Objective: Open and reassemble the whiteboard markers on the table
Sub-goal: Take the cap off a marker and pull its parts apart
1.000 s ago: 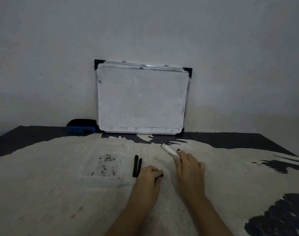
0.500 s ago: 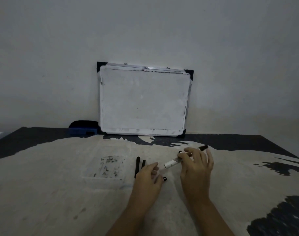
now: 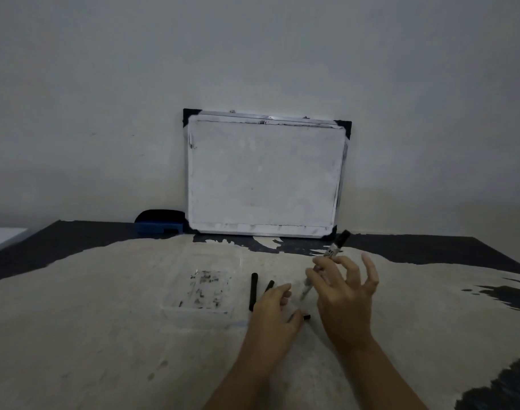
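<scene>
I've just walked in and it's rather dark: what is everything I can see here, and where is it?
whiteboard: one, white with black corners, leaning on the wall at the table's back
eraser: one, blue and black, left of the whiteboard
tray: one, clear, ink-stained, centre of the table
black pieces: two, beside the tray's right edge
marker: one, white barrel with a black end, held above the table
table: one, black, worn pale
left hand: resting on the table
right hand: holding the marker
</scene>
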A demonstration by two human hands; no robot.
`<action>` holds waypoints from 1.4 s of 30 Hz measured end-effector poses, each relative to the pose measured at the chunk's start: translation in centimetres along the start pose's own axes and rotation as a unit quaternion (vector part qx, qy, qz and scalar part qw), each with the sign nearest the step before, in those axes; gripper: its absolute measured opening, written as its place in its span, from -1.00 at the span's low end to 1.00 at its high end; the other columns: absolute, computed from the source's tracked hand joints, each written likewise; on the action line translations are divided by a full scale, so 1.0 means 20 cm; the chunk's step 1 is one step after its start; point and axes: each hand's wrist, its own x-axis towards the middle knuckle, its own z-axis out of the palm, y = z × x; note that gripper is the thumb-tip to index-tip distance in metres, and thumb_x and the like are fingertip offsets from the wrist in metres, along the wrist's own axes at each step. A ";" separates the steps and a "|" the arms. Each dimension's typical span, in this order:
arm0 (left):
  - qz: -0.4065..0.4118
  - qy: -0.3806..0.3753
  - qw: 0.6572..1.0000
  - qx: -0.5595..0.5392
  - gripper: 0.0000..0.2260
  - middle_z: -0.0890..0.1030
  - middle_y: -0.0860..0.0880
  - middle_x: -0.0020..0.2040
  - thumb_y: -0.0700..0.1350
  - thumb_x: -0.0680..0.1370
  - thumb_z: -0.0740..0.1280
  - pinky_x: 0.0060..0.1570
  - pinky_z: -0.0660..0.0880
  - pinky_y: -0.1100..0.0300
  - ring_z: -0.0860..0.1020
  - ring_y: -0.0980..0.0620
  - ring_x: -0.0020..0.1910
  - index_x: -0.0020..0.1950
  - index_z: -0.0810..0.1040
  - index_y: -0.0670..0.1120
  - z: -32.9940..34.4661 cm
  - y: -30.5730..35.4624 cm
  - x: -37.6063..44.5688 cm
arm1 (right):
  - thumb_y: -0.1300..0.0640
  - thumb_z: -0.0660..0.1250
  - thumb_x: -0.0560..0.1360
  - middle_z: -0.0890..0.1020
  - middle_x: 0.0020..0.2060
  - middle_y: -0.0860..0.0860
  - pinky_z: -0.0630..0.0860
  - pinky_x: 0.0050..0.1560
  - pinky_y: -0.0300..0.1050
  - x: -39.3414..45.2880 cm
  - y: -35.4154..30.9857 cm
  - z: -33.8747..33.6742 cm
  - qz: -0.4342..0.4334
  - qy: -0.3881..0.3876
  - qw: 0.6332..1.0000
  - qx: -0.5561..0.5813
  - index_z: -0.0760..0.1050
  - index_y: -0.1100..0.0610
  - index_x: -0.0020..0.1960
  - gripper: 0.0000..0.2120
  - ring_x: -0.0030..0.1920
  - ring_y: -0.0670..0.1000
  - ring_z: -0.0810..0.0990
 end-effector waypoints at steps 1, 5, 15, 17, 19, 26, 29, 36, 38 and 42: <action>0.000 0.000 1.000 0.000 -0.54 0.49 0.01 0.21 -0.14 0.48 0.35 0.15 0.40 0.33 0.45 0.15 0.12 0.36 0.34 -0.05 0.00 0.00 0.00 | 0.20 0.20 0.50 0.72 -0.15 0.01 0.06 0.38 0.11 0.00 0.00 0.00 0.004 0.000 1.000 0.000 0.66 0.06 -0.24 -0.71 0.06 0.07 0.44; -0.012 0.006 1.000 -0.009 -0.57 0.50 -0.01 0.22 -0.15 0.49 0.33 0.09 0.41 0.36 0.45 0.15 0.11 0.35 0.35 -0.07 0.00 0.00 0.00 | 0.20 0.20 0.48 0.72 -0.15 0.01 0.12 0.35 0.13 0.01 0.01 -0.01 0.023 0.006 1.000 0.003 0.66 0.06 -0.25 -0.72 0.04 0.07 0.44; -0.020 0.003 1.000 -0.005 -0.61 0.52 -0.04 0.20 -0.16 0.51 0.30 0.07 0.42 0.39 0.48 0.13 0.09 0.33 0.38 -0.09 0.00 0.00 0.00 | 0.22 0.20 0.40 0.69 -0.21 -0.01 0.25 0.18 0.10 -0.01 0.01 0.02 0.019 -0.024 0.999 0.025 0.67 0.02 -0.26 -0.72 -0.01 0.03 0.43; -0.023 0.007 1.000 -0.002 -0.64 0.53 -0.07 0.23 -0.16 0.53 0.28 0.04 0.40 0.44 0.49 0.12 0.11 0.33 0.39 -0.10 0.00 0.00 0.01 | 0.23 0.19 0.38 0.69 -0.20 -0.01 0.26 0.19 0.11 -0.02 0.02 0.03 0.019 -0.032 0.999 0.030 0.67 0.01 -0.26 -0.71 -0.02 0.04 0.43; -0.034 0.007 0.999 -0.004 -0.65 0.49 -0.08 0.29 -0.17 0.54 0.25 0.15 0.41 0.36 0.48 0.08 0.20 0.33 0.39 -0.11 -0.01 0.00 0.01 | 0.23 0.21 0.38 0.69 -0.19 -0.01 0.26 0.18 0.11 -0.02 0.02 0.03 0.022 -0.031 0.998 0.042 0.67 0.01 -0.26 -0.72 -0.01 0.04 0.43; -0.058 -0.013 0.998 -0.008 -0.60 0.26 -0.09 0.48 -0.20 0.55 0.22 0.37 0.35 0.08 0.34 -0.01 0.40 0.39 0.29 -0.16 -0.01 0.02 0.01 | 0.25 0.18 0.38 0.69 -0.19 0.02 0.28 0.13 0.07 -0.02 0.02 0.03 0.006 -0.029 0.997 0.068 0.67 0.03 -0.29 -0.70 -0.04 0.03 0.42; -0.053 -0.008 0.999 -0.010 -0.62 0.25 -0.07 0.48 -0.21 0.55 0.21 0.36 0.34 0.18 0.34 0.01 0.39 0.38 0.32 -0.14 -0.01 0.02 0.01 | 0.24 0.21 0.38 0.70 -0.17 0.04 0.28 0.08 0.03 -0.02 0.02 0.04 0.017 -0.031 0.996 0.084 0.69 0.07 -0.25 -0.73 -0.03 0.05 0.42; -0.044 0.028 0.999 -0.011 -0.71 0.51 -0.05 0.30 -0.19 0.58 0.16 0.25 0.35 0.29 0.44 0.09 0.26 0.29 0.45 -0.09 -0.02 0.01 0.01 | 0.35 0.39 0.33 0.67 -0.17 0.07 0.33 -0.08 -0.08 -0.05 0.05 0.04 0.113 -0.053 0.983 0.133 0.69 0.10 -0.19 -0.81 -0.11 0.05 0.45; -0.048 0.035 0.998 -0.016 -0.73 0.53 -0.04 0.27 -0.17 0.59 0.15 0.21 0.35 0.32 0.45 0.11 0.23 0.27 0.46 -0.09 -0.02 0.01 0.01 | 0.32 0.30 0.37 0.67 -0.17 0.10 0.39 -0.11 -0.05 -0.05 0.06 0.02 0.120 -0.040 0.982 0.142 0.69 0.13 -0.19 -0.79 -0.11 0.04 0.43; -0.057 0.040 0.997 -0.020 -0.72 0.53 -0.04 0.27 -0.17 0.59 0.15 0.19 0.35 0.34 0.45 0.10 0.24 0.28 0.45 -0.09 -0.02 0.01 0.02 | 0.35 0.46 0.25 0.68 -0.19 0.13 0.51 -0.20 -0.05 -0.03 0.03 0.01 0.034 -0.069 0.987 0.141 0.69 0.18 -0.23 -0.86 -0.19 0.14 0.59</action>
